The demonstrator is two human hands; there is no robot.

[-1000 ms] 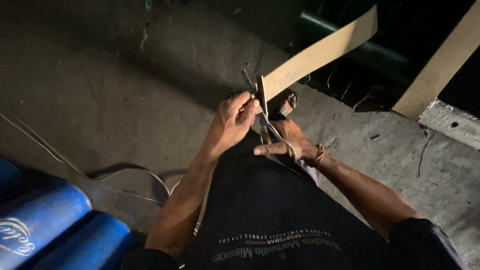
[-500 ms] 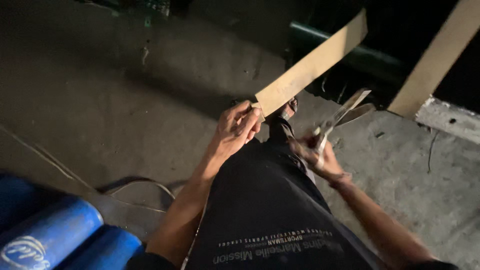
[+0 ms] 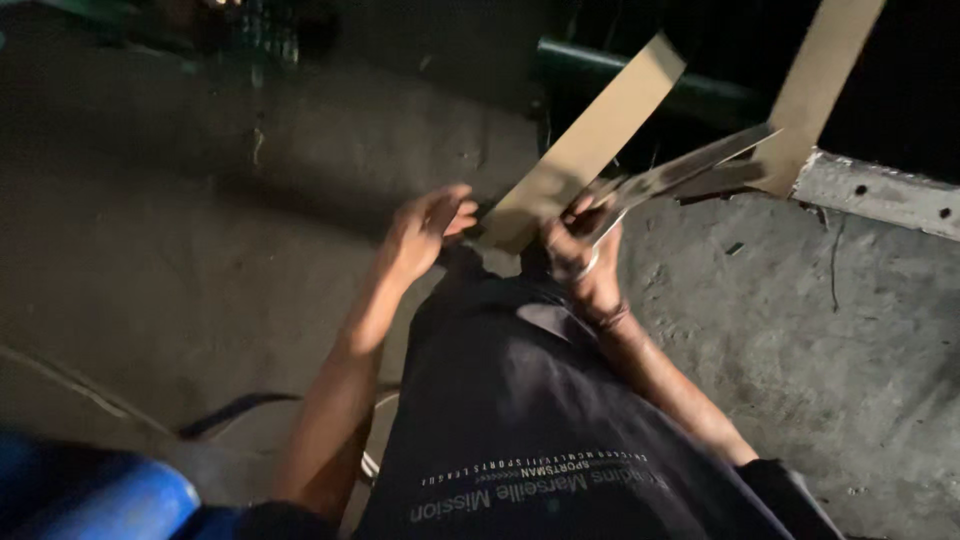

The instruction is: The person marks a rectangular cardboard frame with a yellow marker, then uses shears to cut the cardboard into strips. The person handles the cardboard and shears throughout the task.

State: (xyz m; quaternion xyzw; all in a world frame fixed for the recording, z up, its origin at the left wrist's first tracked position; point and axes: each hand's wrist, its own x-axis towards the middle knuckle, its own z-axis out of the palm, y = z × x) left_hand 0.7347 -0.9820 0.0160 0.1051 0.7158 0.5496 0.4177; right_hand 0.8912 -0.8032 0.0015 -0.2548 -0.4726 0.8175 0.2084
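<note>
A long tan cardboard strip [image 3: 592, 140] slants up to the right from between my hands, above my dark-clothed lap. My left hand [image 3: 425, 232] is at the strip's lower end with its fingers spread; whether the fingertips touch the strip I cannot tell. My right hand [image 3: 580, 255] is closed on a pair of metal scissors [image 3: 690, 168], pressed against the strip's lower right edge. The blades point up and to the right, behind the strip. Motion blur hides the blades' opening.
A second tan strip [image 3: 830, 70] leans at the top right above a pale concrete ledge [image 3: 880, 192]. A dark green pipe [image 3: 700, 95] runs behind. Blue drums [image 3: 100, 495] lie at the bottom left, with a dark cable [image 3: 230, 410] on the rough concrete floor [image 3: 180, 250].
My right hand brought the scissors from out at the right back against the strip. My left hand's fingers opened from their grip on the strip's end. The view shifted slightly left.
</note>
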